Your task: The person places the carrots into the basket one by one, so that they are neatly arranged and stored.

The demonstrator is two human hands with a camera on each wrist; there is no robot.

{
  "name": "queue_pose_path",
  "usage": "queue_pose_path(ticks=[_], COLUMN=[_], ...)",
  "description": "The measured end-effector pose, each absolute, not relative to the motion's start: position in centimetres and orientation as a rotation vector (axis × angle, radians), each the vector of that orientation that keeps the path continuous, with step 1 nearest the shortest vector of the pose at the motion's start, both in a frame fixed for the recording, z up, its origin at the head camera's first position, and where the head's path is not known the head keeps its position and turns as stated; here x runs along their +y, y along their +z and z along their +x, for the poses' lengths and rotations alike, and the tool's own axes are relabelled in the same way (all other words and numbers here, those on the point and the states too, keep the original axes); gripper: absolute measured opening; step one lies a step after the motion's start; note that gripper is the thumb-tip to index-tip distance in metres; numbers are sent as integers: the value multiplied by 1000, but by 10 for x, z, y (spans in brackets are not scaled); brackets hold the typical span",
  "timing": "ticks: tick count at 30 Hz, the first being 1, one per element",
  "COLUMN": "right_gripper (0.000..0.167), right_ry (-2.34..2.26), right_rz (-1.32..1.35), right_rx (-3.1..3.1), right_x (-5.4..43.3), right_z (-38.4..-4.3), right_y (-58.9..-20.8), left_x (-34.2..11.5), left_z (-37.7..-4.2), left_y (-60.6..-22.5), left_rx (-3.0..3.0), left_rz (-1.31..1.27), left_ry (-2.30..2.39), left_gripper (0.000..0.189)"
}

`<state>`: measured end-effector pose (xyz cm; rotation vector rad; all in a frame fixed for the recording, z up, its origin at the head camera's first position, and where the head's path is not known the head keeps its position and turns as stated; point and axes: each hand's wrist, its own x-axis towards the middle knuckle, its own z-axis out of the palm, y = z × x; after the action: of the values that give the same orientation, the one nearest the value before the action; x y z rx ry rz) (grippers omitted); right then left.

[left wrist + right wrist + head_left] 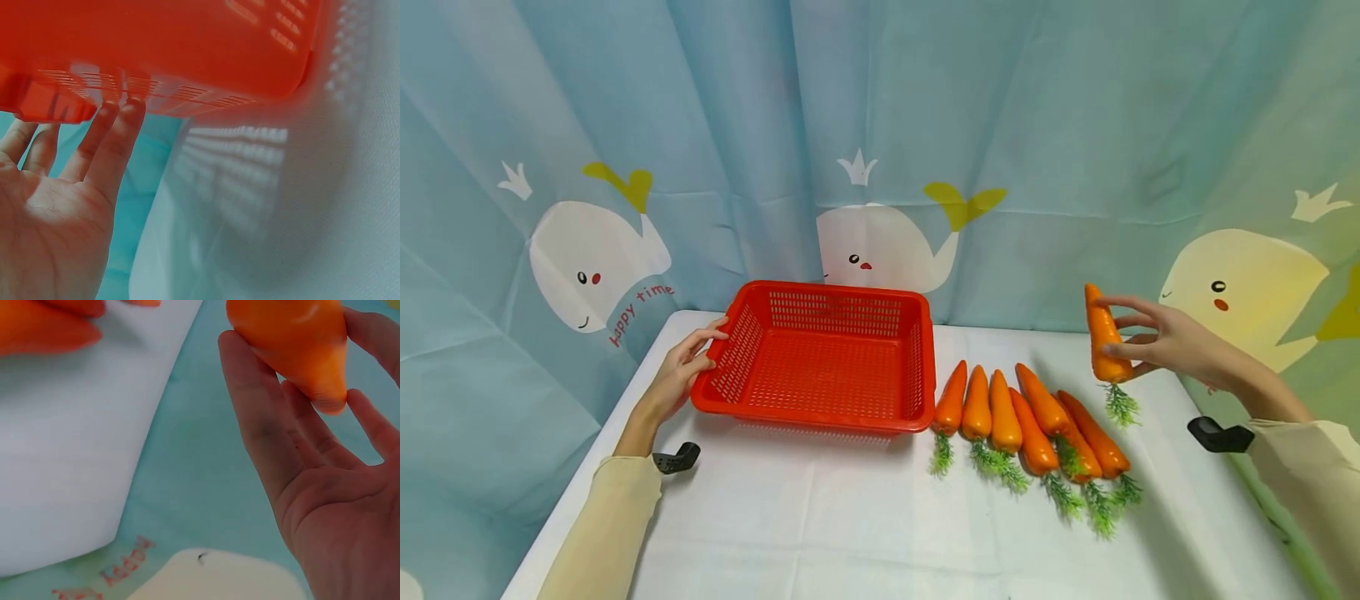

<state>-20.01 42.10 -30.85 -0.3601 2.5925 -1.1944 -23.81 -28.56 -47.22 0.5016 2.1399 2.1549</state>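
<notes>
A red plastic basket point(835, 375) with slotted walls sits at the left half of the table. My left hand point(681, 367) grips its left rim; in the left wrist view, two fingertips point(133, 109) reach its slotted wall. Off to the right, my right hand point(1157, 337) holds an orange carrot point(1102, 333) above the table, thumb and fingers on its sides. Its narrow tip points up and its green leafy end hangs down. Beyond the basket's right side lie several carrots point(1004, 412) in a loose row, tips away from me, leaves towards me.
A white cloth point(865, 533) covers the table. Behind it hangs a blue curtain point(760, 100) printed with whales. At the right end, some carrots point(1093, 433) lie close against one another. Black wrist mounts point(1219, 435) show at both sleeves.
</notes>
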Motion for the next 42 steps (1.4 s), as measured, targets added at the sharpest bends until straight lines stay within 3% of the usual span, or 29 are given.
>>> queue_pose_path(ticks=[18,42], right_gripper=[78,73], right_ry=[-1199,-1255], right_rz=[-543,-741], right_rx=[2430,2128], right_x=[280,70], right_z=[-256,-310], right_y=[-285,-356], left_x=[-286,-284], left_z=[-237,-237], left_y=[-473,-475], left_rx=[2138,2140], left_rz=[503,520], left_ry=[2159,2163], left_gripper=[41,43])
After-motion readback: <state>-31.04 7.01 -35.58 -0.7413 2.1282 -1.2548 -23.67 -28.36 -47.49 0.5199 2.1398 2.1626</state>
